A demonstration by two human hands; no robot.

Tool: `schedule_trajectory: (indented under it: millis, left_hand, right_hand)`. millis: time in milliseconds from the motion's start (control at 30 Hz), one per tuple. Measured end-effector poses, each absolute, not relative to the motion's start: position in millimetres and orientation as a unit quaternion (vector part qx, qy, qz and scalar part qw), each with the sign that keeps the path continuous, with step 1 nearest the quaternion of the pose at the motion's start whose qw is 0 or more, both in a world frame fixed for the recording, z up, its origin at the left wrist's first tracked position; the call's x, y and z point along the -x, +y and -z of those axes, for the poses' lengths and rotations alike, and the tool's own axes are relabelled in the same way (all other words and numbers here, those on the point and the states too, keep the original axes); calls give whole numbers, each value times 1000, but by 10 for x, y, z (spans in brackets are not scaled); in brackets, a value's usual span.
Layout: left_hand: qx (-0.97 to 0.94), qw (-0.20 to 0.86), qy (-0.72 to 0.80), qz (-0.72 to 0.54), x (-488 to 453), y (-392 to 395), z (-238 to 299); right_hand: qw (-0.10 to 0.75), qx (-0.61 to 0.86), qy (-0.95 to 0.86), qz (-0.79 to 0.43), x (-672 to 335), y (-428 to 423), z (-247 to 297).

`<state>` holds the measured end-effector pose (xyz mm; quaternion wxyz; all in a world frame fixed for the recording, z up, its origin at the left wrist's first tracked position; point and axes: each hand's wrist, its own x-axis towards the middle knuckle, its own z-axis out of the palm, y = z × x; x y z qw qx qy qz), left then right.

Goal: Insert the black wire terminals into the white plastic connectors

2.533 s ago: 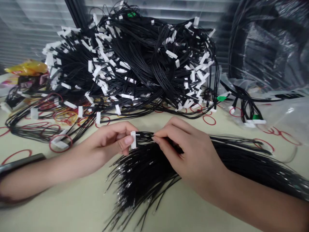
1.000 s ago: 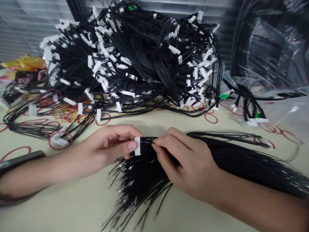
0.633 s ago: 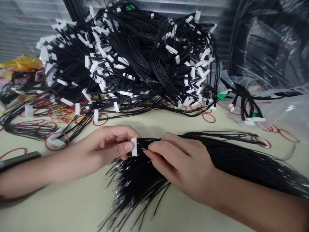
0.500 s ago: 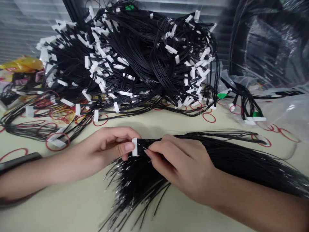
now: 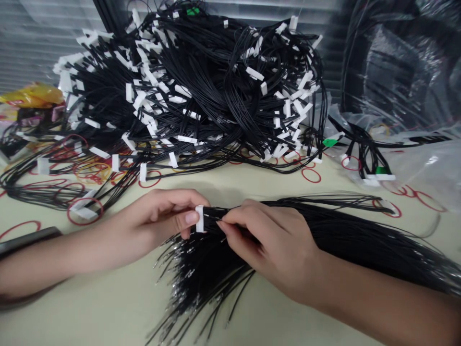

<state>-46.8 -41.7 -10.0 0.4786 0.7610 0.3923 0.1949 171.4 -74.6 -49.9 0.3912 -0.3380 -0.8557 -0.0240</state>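
Note:
My left hand (image 5: pixel 162 218) pinches a small white connector (image 5: pixel 199 218) between thumb and fingers. Black wires run from the connector to the right. My right hand (image 5: pixel 273 250) is closed, its fingertips pinching a thin black wire right beside the connector. Both hands hover over a loose bundle of black wires (image 5: pixel 353 245) with bare metal tips fanning out toward me on the pale table (image 5: pixel 108 307).
A tall heap of black wire harnesses with white connectors (image 5: pixel 201 91) fills the back of the table. Red rubber bands (image 5: pixel 312 176) lie scattered around it. Clear plastic bags (image 5: pixel 406 96) sit at the right, a yellow bag (image 5: pixel 34 94) at far left, a dark flat object (image 5: pixel 25 240) at left.
My right hand's fingertips have crept left toward the connector and now sit close against it. The left hand holds the connector in almost the same place.

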Motion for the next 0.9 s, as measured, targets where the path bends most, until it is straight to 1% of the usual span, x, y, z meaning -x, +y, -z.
schedule_trajectory:
  millis: [167, 600, 733, 900]
  left_hand:
    - [-759, 482, 392, -194, 464, -414, 97]
    - [-757, 488, 392, -185, 449, -428, 83]
    - [-751, 494, 400, -178, 439, -443, 72]
    - [-770, 461, 409, -164, 446, -478, 71]
  right_hand:
    - [381, 342, -859, 3, -1721, -750, 494]
    - [385, 338, -858, 5, -1721, -748, 499]
    - [366, 336, -868, 6, -1727, -764, 521]
    - [367, 317, -875, -1, -1744, -796, 525]
